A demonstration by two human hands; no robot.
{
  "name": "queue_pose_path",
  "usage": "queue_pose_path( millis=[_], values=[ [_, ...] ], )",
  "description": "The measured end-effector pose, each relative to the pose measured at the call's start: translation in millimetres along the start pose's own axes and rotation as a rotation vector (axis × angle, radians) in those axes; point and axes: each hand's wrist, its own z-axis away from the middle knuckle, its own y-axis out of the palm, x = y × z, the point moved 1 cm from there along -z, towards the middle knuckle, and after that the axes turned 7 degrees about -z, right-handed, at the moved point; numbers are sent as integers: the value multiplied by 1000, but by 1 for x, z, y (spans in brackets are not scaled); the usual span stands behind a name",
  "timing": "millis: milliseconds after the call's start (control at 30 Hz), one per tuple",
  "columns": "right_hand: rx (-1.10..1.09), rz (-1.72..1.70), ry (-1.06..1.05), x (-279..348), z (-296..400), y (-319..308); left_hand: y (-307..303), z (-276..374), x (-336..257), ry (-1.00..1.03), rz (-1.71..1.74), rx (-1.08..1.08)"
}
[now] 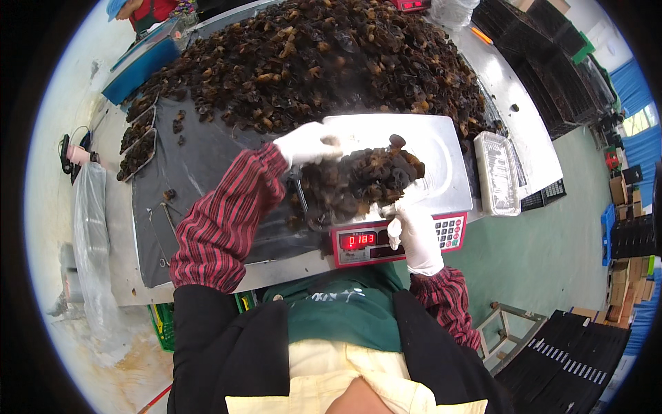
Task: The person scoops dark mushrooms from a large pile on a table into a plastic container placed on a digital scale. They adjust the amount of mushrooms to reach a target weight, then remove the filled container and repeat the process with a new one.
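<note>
A heap of wood ear mushrooms (367,176) lies on the metal pan (450,171) of a red digital scale (339,259), whose display is lit. What looks like the edge of a tray shows at the heap's left side. My left hand (310,144), in a white glove, is at the heap's upper left, thumb and fingers apart and slightly blurred. Also gloved, my right hand (416,238) is at the heap's lower right, over the front of the scale. Its fingertips bend in at the mushrooms' edge; whether they grip anything is unclear.
A large mound of wood ear mushrooms (289,67) covers the table's back. Filled trays (138,152) stand at left, near scissors (164,256). An empty clear plastic tray (497,173) lies right of the scale. Black crates (553,77) are stacked at right. Another person (150,13) is at far left.
</note>
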Motion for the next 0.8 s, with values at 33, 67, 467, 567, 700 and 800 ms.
queue_pose_path(
  millis=[33, 67, 467, 567, 700, 800],
  values=[
    [15, 34, 10, 2, 1, 2, 4, 10, 5, -1, 89, -3],
    [32, 69, 19, 4, 1, 3, 11, 17, 17, 5, 191, -31],
    [233, 299, 154, -12, -17, 91, 61, 191, 137, 26, 1136, -846],
    [234, 359, 168, -9, -17, 102, 40, 241, 175, -207, 999, -1099],
    [235, 410, 145, -8, -18, 101, 3, 289, 235, 6, 946, -1553],
    [204, 357, 168, -3, -21, 97, -23, 322, 296, 4, 984, -1760]
  ],
)
